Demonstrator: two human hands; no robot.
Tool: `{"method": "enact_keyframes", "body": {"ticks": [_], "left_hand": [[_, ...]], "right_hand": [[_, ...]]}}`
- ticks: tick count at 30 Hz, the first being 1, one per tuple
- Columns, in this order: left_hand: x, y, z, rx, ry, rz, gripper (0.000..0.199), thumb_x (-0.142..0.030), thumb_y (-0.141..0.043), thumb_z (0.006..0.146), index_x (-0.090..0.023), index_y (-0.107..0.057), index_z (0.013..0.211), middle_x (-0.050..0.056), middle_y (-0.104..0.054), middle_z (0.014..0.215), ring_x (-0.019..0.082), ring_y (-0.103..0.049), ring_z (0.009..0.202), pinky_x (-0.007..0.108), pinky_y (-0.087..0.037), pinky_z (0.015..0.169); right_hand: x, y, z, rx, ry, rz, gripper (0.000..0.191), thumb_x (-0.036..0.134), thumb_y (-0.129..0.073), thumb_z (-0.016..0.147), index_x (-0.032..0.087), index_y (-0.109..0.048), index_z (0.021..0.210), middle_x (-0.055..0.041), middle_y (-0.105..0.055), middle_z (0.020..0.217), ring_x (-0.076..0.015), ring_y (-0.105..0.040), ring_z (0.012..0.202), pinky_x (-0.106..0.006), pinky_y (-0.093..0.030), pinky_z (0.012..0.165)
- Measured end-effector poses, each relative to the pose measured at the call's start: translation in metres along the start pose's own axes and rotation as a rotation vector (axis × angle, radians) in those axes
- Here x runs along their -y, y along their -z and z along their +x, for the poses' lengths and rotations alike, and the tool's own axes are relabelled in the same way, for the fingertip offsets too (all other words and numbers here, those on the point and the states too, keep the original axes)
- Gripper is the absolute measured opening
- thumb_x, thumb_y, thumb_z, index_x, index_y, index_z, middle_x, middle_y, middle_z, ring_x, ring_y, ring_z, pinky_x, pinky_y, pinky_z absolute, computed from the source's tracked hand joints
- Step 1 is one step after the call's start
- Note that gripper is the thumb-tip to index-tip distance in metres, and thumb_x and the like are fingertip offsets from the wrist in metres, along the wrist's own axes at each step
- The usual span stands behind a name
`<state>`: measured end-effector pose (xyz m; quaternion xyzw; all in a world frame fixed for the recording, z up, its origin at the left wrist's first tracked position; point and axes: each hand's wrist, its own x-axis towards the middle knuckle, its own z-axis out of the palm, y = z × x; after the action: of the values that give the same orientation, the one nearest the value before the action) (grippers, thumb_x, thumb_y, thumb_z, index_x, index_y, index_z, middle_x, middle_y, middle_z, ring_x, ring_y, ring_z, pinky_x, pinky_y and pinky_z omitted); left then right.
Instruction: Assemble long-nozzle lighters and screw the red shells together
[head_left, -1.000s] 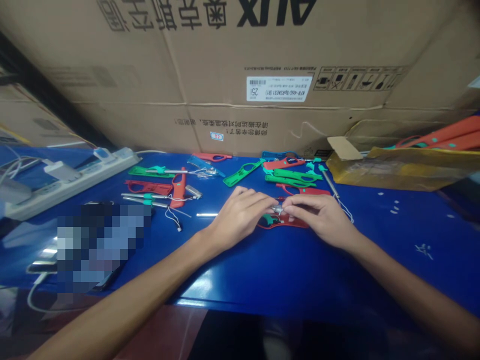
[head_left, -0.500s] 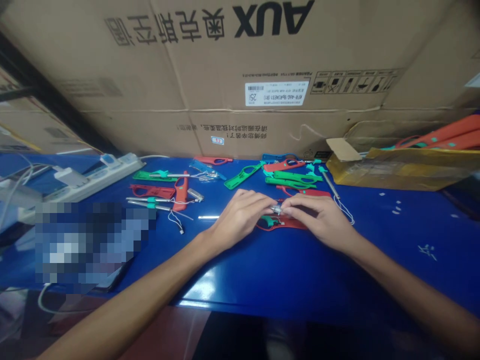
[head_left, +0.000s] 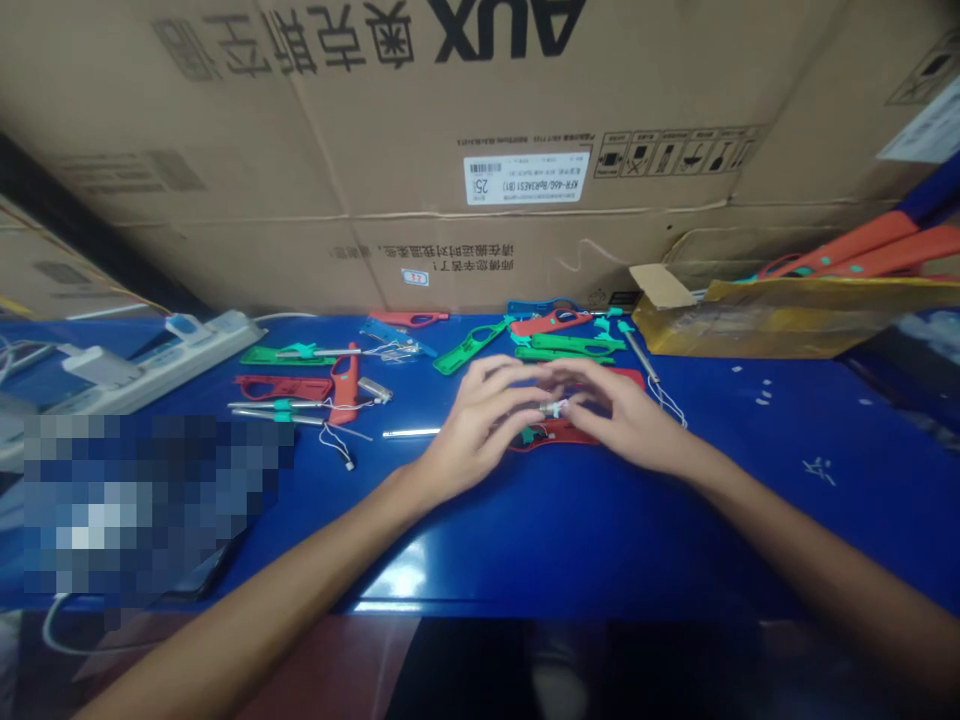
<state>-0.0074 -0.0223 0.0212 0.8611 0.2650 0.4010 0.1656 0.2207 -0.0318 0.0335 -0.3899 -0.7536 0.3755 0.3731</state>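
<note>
Both hands meet over the middle of the blue table, around a small clear-and-metal part (head_left: 556,408). My left hand (head_left: 484,425) has its fingers curled, with the thumb and a fingertip at the part's left end. Across from it, my right hand (head_left: 637,415) pinches at the part's right end. Just below the fingers lies a red lighter casing half (head_left: 574,432) with a green piece in it, partly covered by the hands. A metal lighter tube (head_left: 411,433) sticks out to the left from behind my left hand.
Red and green lighter casings (head_left: 289,388), metal tubes with wires (head_left: 277,416) and green casings (head_left: 472,345) lie around the hands. At the right back stands a taped cardboard box (head_left: 739,320) holding red casings. A power strip (head_left: 165,360) sits left, before a large carton (head_left: 375,130).
The view has shifted slightly to the right. My fingers have spread a little, and both hands stay together around the small part above the red casing.
</note>
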Motion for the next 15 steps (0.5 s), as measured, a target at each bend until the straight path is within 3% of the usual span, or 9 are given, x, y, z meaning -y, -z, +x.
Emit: {"method": "enact_keyframes", "body": {"ticks": [3,6,8,10,12,15], "left_hand": [[-0.007,-0.004,0.001,0.008,0.074,-0.061,0.02,-0.03,-0.059,0.1,-0.028,-0.072,0.116,0.005,-0.049,0.153,0.025,-0.038,0.145,0.056,-0.028,0.122],[-0.008,-0.007,0.001,0.041,0.119,-0.143,0.023,-0.03,-0.055,0.103,-0.029,-0.07,0.119,0.006,-0.045,0.156,0.024,-0.036,0.147,0.054,-0.03,0.123],[-0.005,-0.007,0.001,0.027,0.131,-0.162,0.027,-0.031,-0.053,0.103,-0.029,-0.064,0.128,0.007,-0.043,0.157,0.024,-0.036,0.148,0.053,-0.032,0.122],[-0.001,-0.006,0.0,0.001,0.129,-0.132,0.031,-0.033,-0.054,0.103,-0.026,-0.058,0.134,0.01,-0.046,0.154,0.024,-0.04,0.146,0.051,-0.035,0.121],[0.004,-0.004,-0.001,0.017,0.13,-0.054,0.028,-0.032,-0.054,0.104,-0.023,-0.059,0.13,0.012,-0.054,0.145,0.024,-0.048,0.138,0.049,-0.039,0.116],[0.01,-0.004,-0.002,0.135,0.144,0.081,0.022,-0.031,-0.053,0.104,-0.019,-0.065,0.117,0.009,-0.065,0.128,0.023,-0.059,0.119,0.046,-0.045,0.106]], "right_hand": [[0.001,-0.006,0.0,0.052,0.079,-0.115,0.033,0.036,-0.067,0.092,0.026,-0.066,0.124,-0.0072,-0.07,0.125,-0.0248,-0.065,0.115,-0.044,-0.052,0.099],[0.002,-0.008,0.0,0.05,0.123,-0.158,0.022,0.039,-0.067,0.093,0.025,-0.072,0.11,-0.0045,-0.076,0.106,-0.0231,-0.068,0.099,-0.041,-0.053,0.091],[0.002,-0.003,0.0,0.005,0.121,-0.212,0.023,0.04,-0.066,0.094,0.025,-0.073,0.109,-0.0052,-0.076,0.106,-0.0235,-0.068,0.096,-0.041,-0.053,0.089],[0.001,0.007,0.0,-0.009,0.086,-0.275,0.023,0.042,-0.065,0.093,0.024,-0.073,0.105,-0.0061,-0.076,0.101,-0.023,-0.068,0.09,-0.039,-0.054,0.083],[0.001,0.02,0.0,0.062,0.005,-0.283,0.023,0.044,-0.064,0.092,0.022,-0.071,0.095,-0.0042,-0.073,0.085,-0.0193,-0.065,0.075,-0.035,-0.053,0.071],[-0.001,0.035,0.0,0.198,-0.13,-0.187,0.024,0.045,-0.064,0.091,0.021,-0.062,0.086,-0.0001,-0.065,0.072,-0.0148,-0.06,0.063,-0.03,-0.049,0.06]]}}
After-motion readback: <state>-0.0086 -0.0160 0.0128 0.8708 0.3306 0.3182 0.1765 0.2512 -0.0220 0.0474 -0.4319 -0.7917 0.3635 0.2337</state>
